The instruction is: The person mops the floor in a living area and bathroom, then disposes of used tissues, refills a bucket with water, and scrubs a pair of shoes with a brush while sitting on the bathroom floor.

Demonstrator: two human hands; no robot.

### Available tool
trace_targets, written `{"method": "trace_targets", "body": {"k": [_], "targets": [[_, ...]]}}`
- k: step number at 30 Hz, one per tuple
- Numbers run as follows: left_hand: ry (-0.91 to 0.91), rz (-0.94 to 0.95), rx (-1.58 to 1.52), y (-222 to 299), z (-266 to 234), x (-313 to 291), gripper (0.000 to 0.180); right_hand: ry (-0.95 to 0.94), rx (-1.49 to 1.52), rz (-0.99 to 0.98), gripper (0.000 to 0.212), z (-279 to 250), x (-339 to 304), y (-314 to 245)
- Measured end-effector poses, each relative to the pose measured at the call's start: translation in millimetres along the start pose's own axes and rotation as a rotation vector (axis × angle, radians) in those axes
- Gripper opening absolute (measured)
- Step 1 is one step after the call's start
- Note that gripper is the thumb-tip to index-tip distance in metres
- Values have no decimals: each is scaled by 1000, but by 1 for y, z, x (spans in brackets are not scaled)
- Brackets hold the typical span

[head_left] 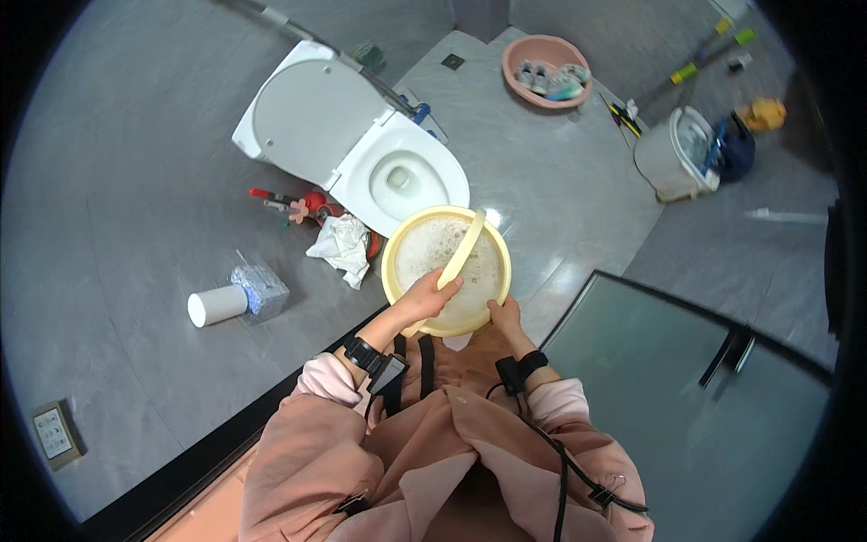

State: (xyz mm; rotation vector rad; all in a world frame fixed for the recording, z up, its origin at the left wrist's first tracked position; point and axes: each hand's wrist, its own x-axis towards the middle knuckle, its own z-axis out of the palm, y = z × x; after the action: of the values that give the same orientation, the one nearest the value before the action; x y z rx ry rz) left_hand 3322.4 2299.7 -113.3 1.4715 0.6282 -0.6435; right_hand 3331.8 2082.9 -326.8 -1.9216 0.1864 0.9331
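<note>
A pale yellow bucket (389,271) of cloudy, foamy water (423,255) is in front of me, close to the toilet bowl's near edge. Its broad pale handle (466,247) lies slantwise across the top. My left hand (430,294) is closed around this handle, over the bucket's near left side. At the near right rim, my right hand (507,316) grips the bucket's edge with the thumb on top; its other fingers are hidden below. Beyond the bucket stands the white toilet (432,188), with its lid (316,116) raised.
Left of the bucket are a red bin-like thing (375,244) with crumpled white paper (341,246) and a white roll (217,306). A pink basin (545,101) of shoes stands far off. To the right are a grey-white bucket (664,163) and a glass door (664,361).
</note>
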Motion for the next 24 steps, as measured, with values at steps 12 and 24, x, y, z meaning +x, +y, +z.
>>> {"method": "trace_targets", "body": {"k": [12, 24], "targets": [[-4, 236, 27, 33, -95, 69, 40, -8, 275, 235, 22, 10, 19, -138], [-60, 238, -14, 29, -130, 130, 50, 2, 235, 336, 26, 14, 51, -192]]}}
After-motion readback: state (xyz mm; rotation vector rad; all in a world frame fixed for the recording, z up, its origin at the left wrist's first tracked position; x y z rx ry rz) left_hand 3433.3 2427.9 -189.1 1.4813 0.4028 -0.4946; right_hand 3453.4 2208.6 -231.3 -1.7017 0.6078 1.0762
